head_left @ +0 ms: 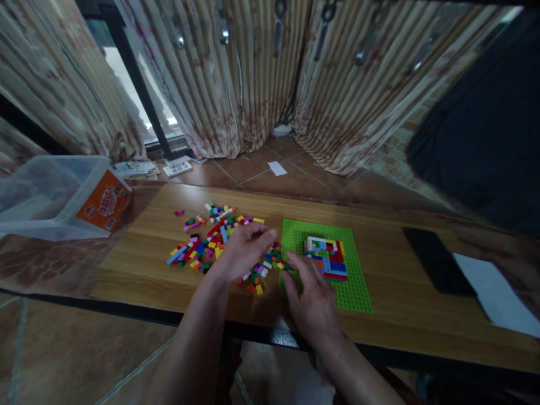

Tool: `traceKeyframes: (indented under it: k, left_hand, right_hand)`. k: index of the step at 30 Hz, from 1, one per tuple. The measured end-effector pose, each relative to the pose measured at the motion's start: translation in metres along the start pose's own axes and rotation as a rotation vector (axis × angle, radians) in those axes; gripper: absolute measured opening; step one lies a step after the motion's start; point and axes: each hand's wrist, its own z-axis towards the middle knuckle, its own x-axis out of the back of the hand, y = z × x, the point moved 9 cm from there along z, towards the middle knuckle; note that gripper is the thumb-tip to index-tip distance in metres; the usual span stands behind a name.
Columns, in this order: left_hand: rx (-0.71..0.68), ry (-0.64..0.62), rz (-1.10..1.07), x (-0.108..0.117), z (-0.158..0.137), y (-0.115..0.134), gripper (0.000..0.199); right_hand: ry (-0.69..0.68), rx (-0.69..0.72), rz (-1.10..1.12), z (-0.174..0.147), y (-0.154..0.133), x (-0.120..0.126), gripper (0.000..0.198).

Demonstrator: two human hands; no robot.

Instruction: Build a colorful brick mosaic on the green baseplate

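My left hand [248,248] is over a loose heap of small toy bricks [211,242] of many colours. Its fingers curl in toward the thumb, and whatever they may hold is hidden. My right hand [311,293] reaches across the left edge of a green baseplate [356,275]. Thumb and forefinger stand apart there, with nothing visible between them. On the baseplate, just beyond the right hand, sits a low block of joined bricks [335,259] in red, blue, white and yellow. Part of this block is behind the fingers.
The wooden tabletop [139,253] carries a black flat object [439,261] and a white paper [498,292] at right. A clear plastic bin [54,194] with an orange label stands at left. Curtains [236,84] hang behind, and a dark shape [481,129] fills the upper right.
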Motion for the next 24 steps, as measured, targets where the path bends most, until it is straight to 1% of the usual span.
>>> traceKeyframes:
  k: [3, 6, 9, 11, 14, 17, 20, 24]
  left_hand:
    - [0.039, -0.199, 0.07, -0.026, -0.007, -0.002, 0.034]
    - [0.045, -0.307, 0.066, -0.046, -0.012, -0.002, 0.03]
    - [0.05, -0.304, 0.06, -0.055, -0.011, -0.004, 0.024]
    - [0.047, -0.288, 0.047, -0.058, -0.009, -0.005, 0.021]
    - [0.037, -0.278, -0.009, -0.061, -0.006, -0.004, 0.019]
    - [0.054, -0.277, -0.081, -0.062, -0.004, -0.005, 0.018]
    - [0.088, -0.283, -0.128, -0.063, -0.004, -0.007, 0.02]
    - [0.107, -0.303, -0.119, -0.064, -0.006, -0.009, 0.021]
  right_hand:
    - [0.063, -0.032, 0.042, 0.007, 0.009, 0.017, 0.033]
    - [0.087, -0.065, 0.063, 0.011, 0.017, 0.026, 0.032]
    - [0.094, -0.122, 0.122, 0.012, 0.025, 0.03, 0.03]
    - [0.097, -0.19, 0.205, 0.012, 0.034, 0.029, 0.03]
    - [0.106, -0.336, 0.419, 0.009, 0.049, 0.022, 0.028]
    - [0.112, -0.449, 0.652, 0.006, 0.059, 0.014, 0.021]
    - [0.127, -0.511, 0.804, 0.007, 0.061, 0.011, 0.013]
    - [0.136, -0.562, 0.902, 0.007, 0.063, 0.009, 0.01]
